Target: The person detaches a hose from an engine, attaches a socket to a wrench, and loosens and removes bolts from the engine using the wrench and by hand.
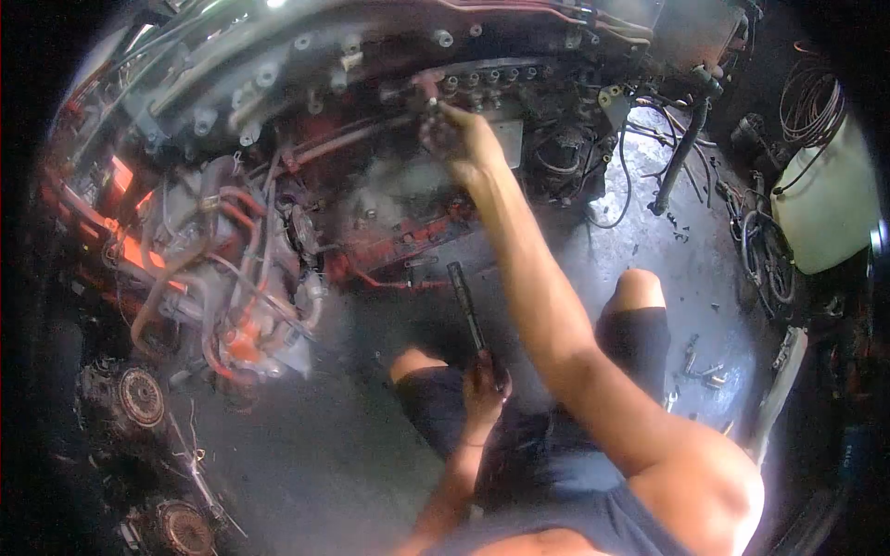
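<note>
My right hand (468, 139) reaches up to the underside of a greasy vehicle frame. Its fingers are curled and dark with grease, at a reddish fitting (428, 85) beside a row of bolts (496, 78). What they grip there is too blurred to make out. Lower down, between my knees, my left hand (484, 394) is closed around the lower end of a long, dark, bar-shaped hand tool (468, 310). The tool points up and slightly left, and its exact kind does not show.
Pipes and hoses (236, 250) crowd the left beside an orange-red part (139, 250). Two round discs (141, 397) lie at lower left. On the right are a white plastic tank (825, 199), hanging cables (816, 102) and small metal tools (709, 375) on the floor.
</note>
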Tool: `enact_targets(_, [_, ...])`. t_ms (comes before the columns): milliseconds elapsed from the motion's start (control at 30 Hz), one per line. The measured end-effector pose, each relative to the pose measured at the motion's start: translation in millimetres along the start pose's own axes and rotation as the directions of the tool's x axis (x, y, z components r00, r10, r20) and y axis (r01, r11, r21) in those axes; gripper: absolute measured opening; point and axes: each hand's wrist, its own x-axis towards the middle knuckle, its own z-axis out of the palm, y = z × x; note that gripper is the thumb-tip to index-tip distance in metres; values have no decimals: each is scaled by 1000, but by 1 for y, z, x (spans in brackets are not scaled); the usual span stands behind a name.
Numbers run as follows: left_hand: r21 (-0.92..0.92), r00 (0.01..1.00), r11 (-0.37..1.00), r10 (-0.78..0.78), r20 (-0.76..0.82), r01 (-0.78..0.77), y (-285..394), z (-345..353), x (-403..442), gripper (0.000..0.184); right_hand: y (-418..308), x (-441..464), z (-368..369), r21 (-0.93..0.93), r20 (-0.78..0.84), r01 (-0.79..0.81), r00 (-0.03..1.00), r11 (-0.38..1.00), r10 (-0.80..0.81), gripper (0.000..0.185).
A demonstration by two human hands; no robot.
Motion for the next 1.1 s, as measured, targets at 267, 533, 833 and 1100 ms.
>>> enact_targets(267, [2, 1000, 1000, 21, -10, -21, 1, 2, 0, 52, -1, 1, 9, -58, 21, -9, 1000, 998, 10, 18])
enact_targets(533, [-1, 998, 998, 59, 36, -59, 7, 2, -2, 54, 1, 4, 2, 7, 71, -26, 997, 1000, 25, 11])
enact_targets(833, [755, 894, 539, 428, 135, -372, -80, -38, 1, 49, 0, 1, 0, 25, 46, -22, 999, 999, 21, 17])
enact_targets(1100, [10, 997, 999, 53, 53, -53, 5, -1, -9, 46, -1, -18, 19, -7, -103, -57, 993, 998, 56, 21])
